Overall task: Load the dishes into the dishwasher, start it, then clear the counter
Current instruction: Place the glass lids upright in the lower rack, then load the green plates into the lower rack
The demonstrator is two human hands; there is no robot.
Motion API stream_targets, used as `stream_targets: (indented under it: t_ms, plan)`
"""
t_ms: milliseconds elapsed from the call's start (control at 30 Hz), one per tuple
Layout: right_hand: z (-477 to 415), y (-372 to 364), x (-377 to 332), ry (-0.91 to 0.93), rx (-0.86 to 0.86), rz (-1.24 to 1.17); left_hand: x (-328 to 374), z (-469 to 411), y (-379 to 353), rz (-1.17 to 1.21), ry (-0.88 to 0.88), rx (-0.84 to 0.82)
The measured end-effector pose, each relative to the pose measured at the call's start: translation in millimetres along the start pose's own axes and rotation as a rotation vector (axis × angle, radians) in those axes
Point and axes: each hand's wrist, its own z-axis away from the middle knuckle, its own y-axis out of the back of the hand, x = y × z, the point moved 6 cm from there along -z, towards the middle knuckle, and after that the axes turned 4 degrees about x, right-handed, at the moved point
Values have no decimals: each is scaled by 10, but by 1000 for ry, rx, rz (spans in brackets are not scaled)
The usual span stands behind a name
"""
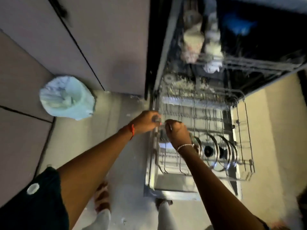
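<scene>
bending over the open dishwasher (166,47), a person works with both hands at the left side of its pulled-out lower rack (245,130). the left hand (144,122), a red thread (132,131) tied at the wrist, has its fingers curled round a small shiny piece (156,120) right at the rack's left edge; blur hides what the piece is. the right hand (177,132), a beaded bracelet (185,145) at the wrist, is just beside it over the rack, fingers curled tight; whether they hold anything cannot be told.

several round metal lids (214,151) stand on edge between the wires in the near right part of the lower rack, just beside the right wrist, one showing a dark knob. the rack rests above the lowered door (174,181). higher up, the upper rack (249,63) juts from the dark tub and carries pale cups (193,37), too blurred to count.

a bin (66,98) lined with a pale bag stands on the floor (116,155) against the cupboards (108,39), well apart to the left of the dishwasher. the person's feet stand on the floor near the door's front edge.
</scene>
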Motion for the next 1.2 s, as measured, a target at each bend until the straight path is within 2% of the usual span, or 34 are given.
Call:
stream_targets:
  t_ms: [133, 367, 433, 533, 633, 833, 1200]
  plan:
    - [-105, 270, -1445, 251, -85, 160, 192, 629, 1234, -60, -105, 169]
    - [-87, 984, -3793, 598, 18, 396, 458, 1841, 3340, -184, -210, 473]
    - [-61, 1206, -4311, 638, 45, 414, 566, 2160, 3839, -200, -208, 541]
    - [59, 1500, -5011, 689, 69, 317, 651, 2620, 4486, -201, -204, 630]
    - [107, 1695, -5412, 714, 71, 240, 722, 2864, 4878, -209, -192, 665]
    - [175, 1937, -6092, 809, 51, 306, 818, 3349, 5542, -233, -196, 735]
    - [-647, 1911, -6468, 773, -62, 200, 416, 3230, 6183, -259, -81, 792]
